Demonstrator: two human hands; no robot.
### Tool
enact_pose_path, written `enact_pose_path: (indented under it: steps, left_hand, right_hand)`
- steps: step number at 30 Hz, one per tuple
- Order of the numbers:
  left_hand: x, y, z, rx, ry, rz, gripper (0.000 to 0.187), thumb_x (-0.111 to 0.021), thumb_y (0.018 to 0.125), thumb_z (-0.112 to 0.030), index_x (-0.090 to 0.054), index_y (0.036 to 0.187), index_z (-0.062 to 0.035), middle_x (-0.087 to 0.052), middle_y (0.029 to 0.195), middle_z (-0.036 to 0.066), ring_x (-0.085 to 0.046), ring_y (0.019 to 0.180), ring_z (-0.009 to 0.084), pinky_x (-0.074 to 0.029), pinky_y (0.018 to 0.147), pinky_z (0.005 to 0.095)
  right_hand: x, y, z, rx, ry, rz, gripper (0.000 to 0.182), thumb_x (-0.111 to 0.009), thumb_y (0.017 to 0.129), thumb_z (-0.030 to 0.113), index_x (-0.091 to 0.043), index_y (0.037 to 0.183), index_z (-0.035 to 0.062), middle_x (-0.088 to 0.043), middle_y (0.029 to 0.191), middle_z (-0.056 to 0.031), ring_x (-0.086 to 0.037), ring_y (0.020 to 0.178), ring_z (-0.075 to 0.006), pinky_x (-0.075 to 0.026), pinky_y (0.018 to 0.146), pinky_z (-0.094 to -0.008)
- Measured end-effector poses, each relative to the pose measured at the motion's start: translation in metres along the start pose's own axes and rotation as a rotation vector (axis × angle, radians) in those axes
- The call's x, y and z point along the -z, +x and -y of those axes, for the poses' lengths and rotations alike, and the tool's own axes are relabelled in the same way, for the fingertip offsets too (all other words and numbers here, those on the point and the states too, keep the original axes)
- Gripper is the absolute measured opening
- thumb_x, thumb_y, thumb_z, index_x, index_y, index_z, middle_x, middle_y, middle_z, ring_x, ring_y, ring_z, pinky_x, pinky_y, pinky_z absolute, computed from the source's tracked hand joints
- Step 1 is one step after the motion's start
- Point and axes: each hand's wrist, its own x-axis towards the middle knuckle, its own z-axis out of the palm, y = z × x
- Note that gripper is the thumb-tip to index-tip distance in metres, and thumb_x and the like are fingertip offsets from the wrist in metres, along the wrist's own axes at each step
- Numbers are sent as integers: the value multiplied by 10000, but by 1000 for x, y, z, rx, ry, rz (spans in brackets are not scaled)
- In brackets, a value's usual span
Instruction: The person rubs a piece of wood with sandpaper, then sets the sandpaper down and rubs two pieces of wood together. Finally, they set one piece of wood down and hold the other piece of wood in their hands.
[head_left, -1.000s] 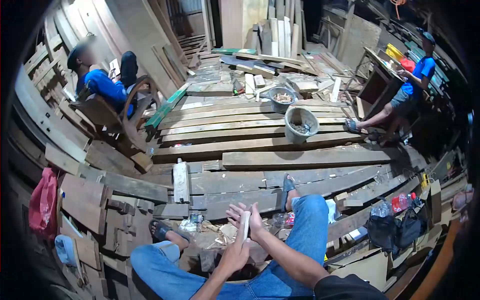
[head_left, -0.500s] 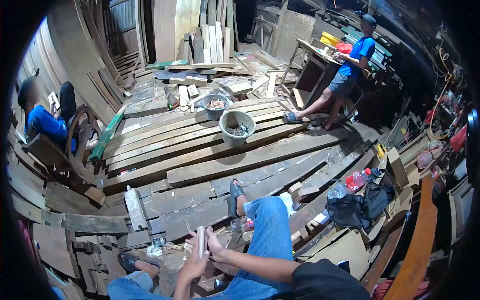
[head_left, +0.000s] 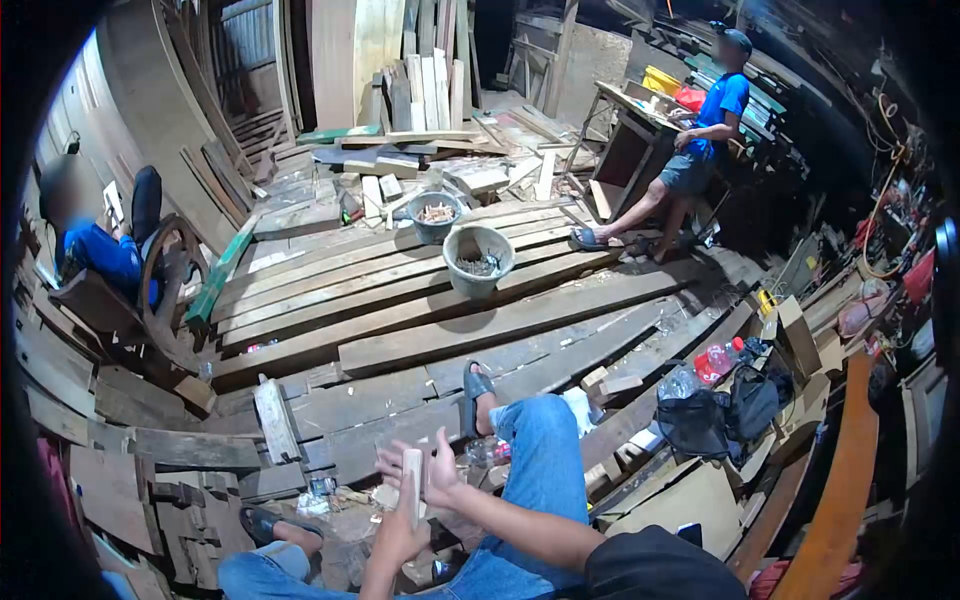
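A small pale wooden block (head_left: 412,478), long and narrow, stands nearly upright in my left hand (head_left: 400,538). The thumb lies along its near side, and the fingers show behind it. Right beside the block is my right hand (head_left: 440,478), its palm turned toward the wood and its fingers stretched out and apart. Both hands are in front of my bent knees, in blue jeans (head_left: 548,460).
Ahead, a grey bucket (head_left: 478,285) and a basin of small wooden pieces (head_left: 433,230) stand on long planks (head_left: 480,330). One person (head_left: 100,245) sits at left; another (head_left: 715,115) stands by a table. Bottles (head_left: 715,362) and a black bag (head_left: 695,425) lie at right.
My right hand has opened, its fingers spreading away from the block. Both hands shifted slightly right. The standing person has lowered an arm; the view tilted a little.
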Motion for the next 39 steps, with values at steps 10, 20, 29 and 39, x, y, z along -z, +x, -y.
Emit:
enact_pose_path:
  steps: [10,20,29,39]
  left_hand:
    - [-15,11,37,-127,-83,-146,1029,-590,770,-103,-17,1625,-90,-659,1002,392,-675,950,531,-547,834,556]
    - [3,-3,13,-18,10,-101,942,-589,829,-116,-92,1628,-143,-669,889,372,-654,871,566,-523,809,619]
    - [-10,7,15,80,28,-200,876,-553,870,-98,-112,1625,-141,-682,858,337,-682,819,521,-545,757,614]
    - [-9,6,24,-43,71,-205,768,-587,916,-316,-260,1587,-130,-683,864,325,-678,835,512,-559,768,584]
  right_hand:
    - [-3,4,-16,-84,31,14,1167,-189,837,948,-270,1573,45,-500,1486,-246,-512,1348,-425,-375,1140,-560]
    - [-5,5,-25,-102,53,74,1101,-160,858,925,-372,1491,50,-482,1483,-293,-497,1343,-459,-356,1152,-573]
    - [-5,2,-25,-118,2,15,1070,-193,837,950,-441,1456,114,-535,1415,-229,-529,1293,-414,-412,1085,-570]
    - [1,7,-19,-103,106,28,1086,-232,826,956,-407,1485,111,-517,1448,-235,-515,1309,-430,-405,1083,-572]
